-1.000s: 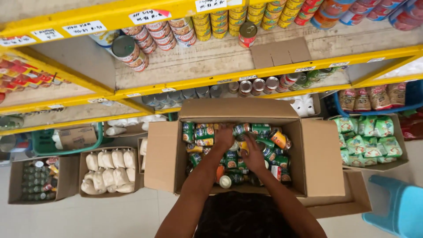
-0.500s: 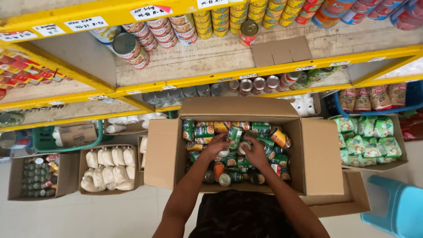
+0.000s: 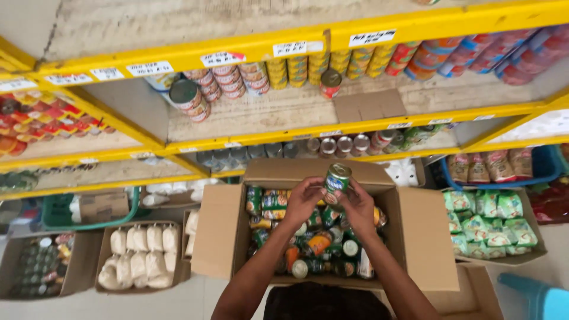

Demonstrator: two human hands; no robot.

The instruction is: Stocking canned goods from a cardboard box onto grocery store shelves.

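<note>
Above open cardboard box [image 3: 427, 237] of mixed cans: green can [image 3: 337, 180] now lifted clear, gripped btwn left hand [image 3: 304, 199] and right hand [image 3: 354, 204], both clasped on its sides. Half a sec earlier, hands lower, down among cans. Yellow shelves [image 3: 296, 47] behind.

Two forearms are seen, bare from the elbow down; no sleeve, watch, bracelet or glove is worn on either. Left hand [image 3: 303, 200]: bare, no ring to be made out. Right hand [image 3: 357, 204]: bare, likewise unadorned as far as can be told. A dark, near-black garment [image 3: 326, 302] is seen at 6 o'clock in the view, between the two arms; its cut and fabric cannot be told.
</note>
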